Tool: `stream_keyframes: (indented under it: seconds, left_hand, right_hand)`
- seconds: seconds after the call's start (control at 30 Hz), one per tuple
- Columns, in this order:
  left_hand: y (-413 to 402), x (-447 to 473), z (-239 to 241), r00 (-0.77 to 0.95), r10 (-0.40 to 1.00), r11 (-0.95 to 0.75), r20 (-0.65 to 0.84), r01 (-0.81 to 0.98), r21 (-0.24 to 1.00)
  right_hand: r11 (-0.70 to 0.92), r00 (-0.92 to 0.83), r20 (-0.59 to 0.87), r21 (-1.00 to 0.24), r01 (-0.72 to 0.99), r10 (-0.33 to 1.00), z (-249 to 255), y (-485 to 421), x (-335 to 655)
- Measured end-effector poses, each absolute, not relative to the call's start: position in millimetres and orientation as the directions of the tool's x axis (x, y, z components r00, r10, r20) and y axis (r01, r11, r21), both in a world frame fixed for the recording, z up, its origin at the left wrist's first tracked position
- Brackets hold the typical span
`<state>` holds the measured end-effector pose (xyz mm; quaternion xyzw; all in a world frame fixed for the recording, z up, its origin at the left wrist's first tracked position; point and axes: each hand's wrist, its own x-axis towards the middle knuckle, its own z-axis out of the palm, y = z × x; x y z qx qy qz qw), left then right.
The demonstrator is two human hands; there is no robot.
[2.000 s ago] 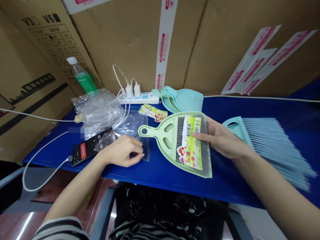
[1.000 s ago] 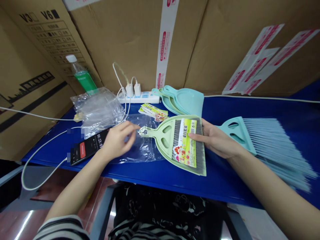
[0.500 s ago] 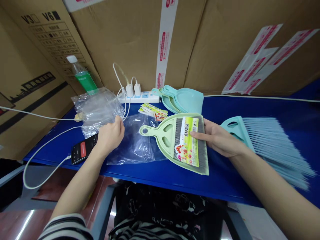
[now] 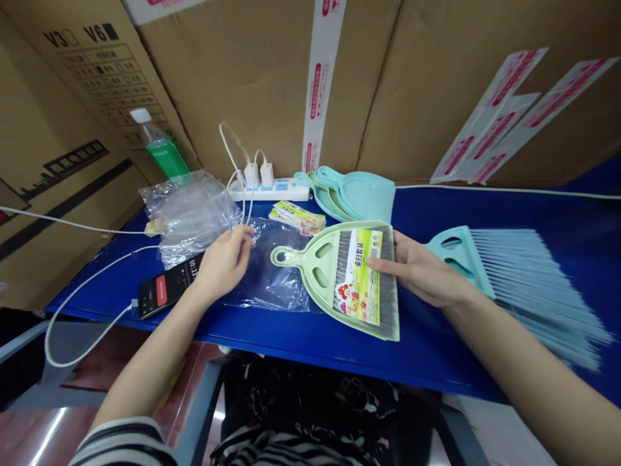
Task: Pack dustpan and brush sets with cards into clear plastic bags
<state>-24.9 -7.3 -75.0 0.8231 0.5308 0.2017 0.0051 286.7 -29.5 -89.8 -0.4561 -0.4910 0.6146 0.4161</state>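
Observation:
My right hand (image 4: pixel 422 265) grips a light green dustpan (image 4: pixel 320 285) by its wide edge, thumb pressed on a printed label card (image 4: pixel 361 275). Under that card, a grey-bristled brush (image 4: pixel 388 291) lies nested in the pan. The handle points left, over a clear plastic bag (image 4: pixel 276 278) that lies flat on the table. At the bag's left side, my left hand (image 4: pixel 223 265) is closed with curled fingers on its edge; the exact pinch is partly hidden. Loose label cards (image 4: pixel 295 215) rest just beyond the bag.
Blue dustpans (image 4: pixel 366 194) are piled at the back, beside a power strip (image 4: pixel 281 189). Blue brushes (image 4: pixel 528 272) lie on the right of the blue table (image 4: pixel 281 340). More clear bags (image 4: pixel 194 210), a phone (image 4: pixel 167 288) and a bottle (image 4: pixel 162 152) are at left. Cardboard boxes (image 4: pixel 252 71) stand behind.
My left hand has moved slightly right and the bag's near left part has shifted with it, uncovering more of the phone. The dustpan and brush have shifted slightly left in my right hand.

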Motion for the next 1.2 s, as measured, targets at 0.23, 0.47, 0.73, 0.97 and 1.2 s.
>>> stream_keyframes:
  seconds: [0.23,0.47,0.73,0.97,1.2]
  left_hand:
    - [-4.1,-31.2,-77.4,0.251,0.903,-0.286,0.350,0.957,0.052]
    - [-6.6,-27.4,-78.5,0.327,0.919,-0.376,0.220,0.896,0.237]
    - [-11.3,-19.2,-78.5,0.559,0.817,-0.568,0.144,0.734,0.371]
    - [-10.1,-20.9,-77.9,0.658,0.722,-0.692,0.215,0.678,0.248]
    - [-13.7,-16.2,-79.1,0.767,0.640,-0.749,0.052,0.606,0.268]
  right_hand:
    - [-0.169,-0.225,-0.151,-0.984,-0.064,0.963,-88.5,-29.1,288.3]
    - [-0.139,-0.247,-0.125,-0.989,-0.041,0.961,-91.3,-29.3,289.0]
    - [-0.122,-0.192,-0.106,-0.990,-0.074,0.976,-90.1,-30.4,282.9]
    - [-0.180,-0.182,-0.162,-0.980,-0.089,0.970,-90.3,-29.7,283.5]
    - [-0.165,-0.207,-0.137,-0.978,-0.124,0.969,-97.0,-28.6,280.3]
